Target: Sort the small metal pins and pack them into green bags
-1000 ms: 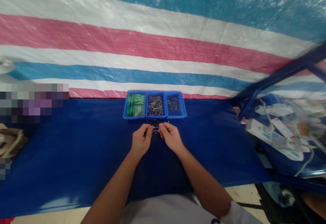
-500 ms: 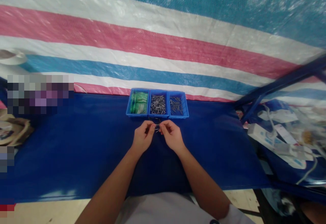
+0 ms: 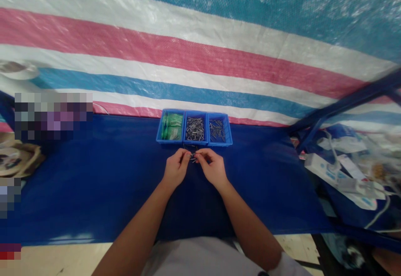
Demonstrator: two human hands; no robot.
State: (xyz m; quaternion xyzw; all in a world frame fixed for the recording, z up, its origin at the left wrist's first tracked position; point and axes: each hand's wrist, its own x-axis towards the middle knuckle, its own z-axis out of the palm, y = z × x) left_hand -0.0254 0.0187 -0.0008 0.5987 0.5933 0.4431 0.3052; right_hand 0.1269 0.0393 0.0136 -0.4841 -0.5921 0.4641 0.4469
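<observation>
My left hand (image 3: 176, 168) and my right hand (image 3: 211, 167) meet just in front of the bins, fingertips pinched close together. Between them are thin metal pins (image 3: 193, 155), screw-like but too small to name surely; both hands pinch at them. A few more slim pieces stick out below the fingertips. Beyond the hands stand three blue bins side by side. Green plastic packets (image 3: 172, 126) lie in the left bin (image 3: 169, 141). The middle bin (image 3: 195, 142) holds a dense heap of metal pins (image 3: 194, 129), and the right bin (image 3: 220, 144) a looser scatter of darker ones (image 3: 217, 129).
The bins rest on a blue table (image 3: 103, 184) before a striped plastic sheet (image 3: 200, 50). At right, a white power strip (image 3: 326, 175) with cables lies beyond a blue metal frame (image 3: 326, 109). A brown roll-like object (image 3: 19, 161) sits at the left edge.
The view has shifted very slightly. My hands stay in place, still pinching, with the fingertips a little closer together around the pins.
</observation>
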